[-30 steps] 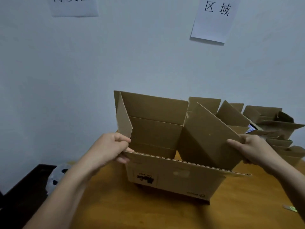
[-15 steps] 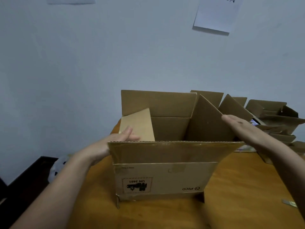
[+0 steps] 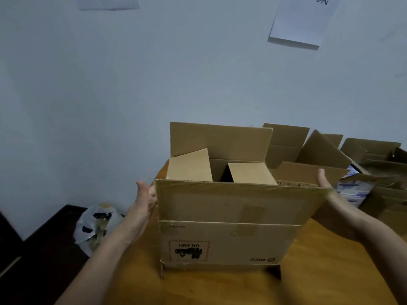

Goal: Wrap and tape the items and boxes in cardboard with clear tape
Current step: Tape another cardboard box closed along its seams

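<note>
Both hands flank the cardboard box (image 3: 229, 238), which stands near the left edge of the table (image 3: 330, 282): the left hand (image 3: 144, 201) and the right hand (image 3: 326, 183) present an open grip, palms facing the box sides, holding nothing, and contact with the near flap (image 3: 237, 201) cannot be confirmed. Two side flaps (image 3: 189, 166) lie folded inward while the far flap (image 3: 220, 137) and near flap stand upright. Hazard: unrestrained side flaps will likely spring up before tape is applied, and uneven pressure on the near flap could skew the box.

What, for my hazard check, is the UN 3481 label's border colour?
Red dashes edge the label; head view.
</note>
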